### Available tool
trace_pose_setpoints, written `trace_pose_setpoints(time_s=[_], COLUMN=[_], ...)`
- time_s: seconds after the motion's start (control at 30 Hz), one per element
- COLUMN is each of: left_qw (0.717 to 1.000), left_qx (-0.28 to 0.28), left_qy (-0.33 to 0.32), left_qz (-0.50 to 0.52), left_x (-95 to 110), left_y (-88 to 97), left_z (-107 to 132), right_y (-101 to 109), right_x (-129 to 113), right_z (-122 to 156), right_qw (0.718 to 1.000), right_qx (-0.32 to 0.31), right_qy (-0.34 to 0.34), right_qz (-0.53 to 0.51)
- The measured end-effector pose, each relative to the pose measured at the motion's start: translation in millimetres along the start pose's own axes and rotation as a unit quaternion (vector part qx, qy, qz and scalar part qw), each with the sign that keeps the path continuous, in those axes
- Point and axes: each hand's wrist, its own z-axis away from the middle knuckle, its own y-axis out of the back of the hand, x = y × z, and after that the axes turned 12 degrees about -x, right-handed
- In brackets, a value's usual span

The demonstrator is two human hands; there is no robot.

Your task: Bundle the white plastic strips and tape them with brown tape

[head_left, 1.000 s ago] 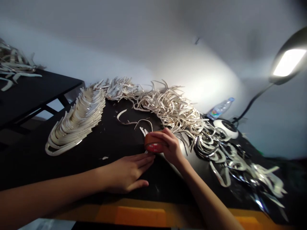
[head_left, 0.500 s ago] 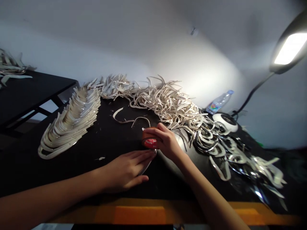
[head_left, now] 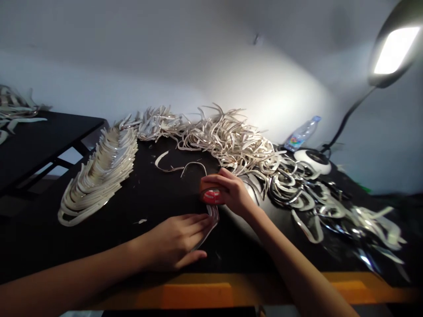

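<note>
Since the earlier frames, a looped pale strip (head_left: 213, 219) has slid into clear view below the tape, running toward the near side. A black table (head_left: 132, 196) fills the scene, with a second black table (head_left: 49, 145) to the left. On the main table, a tidy nested stack of pale curved strips (head_left: 99, 176) sits left, while a loose tangled heap of strips (head_left: 228, 141) curves along the far side and right, so much looks stacked and much still loose. A desk lamp (head_left: 393, 50) glows far right. The right hand (head_left: 233, 193) curls firmly around a roll of brown tape (head_left: 211, 193), and the left hand (head_left: 175, 241) lies open and flat, its fingers against the looped pale strip.
</note>
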Motion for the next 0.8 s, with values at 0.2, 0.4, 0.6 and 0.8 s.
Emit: trace_pose_setpoints(time_s=[0.2, 0.4, 0.6, 0.8], left_qw=[0.997, 0.995, 0.997, 0.998], left_qx=[-0.024, -0.057, -0.047, -0.027], left_qy=[0.052, 0.063, 0.043, 0.035], left_qz=[0.061, 0.058, 0.047, 0.036], left_x=[-5, -5, -6, -5], left_y=[5.9, 7.6, 3.5, 1.2], left_z=[-4, -8, -7, -6], right_y=[-2, 8, 6, -3], right_x=[-8, 0, 1, 2], right_z=[-5, -1, -3, -11], right_qw=[0.999, 0.997, 0.991, 0.998], right_qx=[-0.022, 0.073, 0.129, 0.026], right_qy=[0.001, -0.001, -0.024, -0.033], right_qz=[0.041, 0.004, -0.012, 0.047])
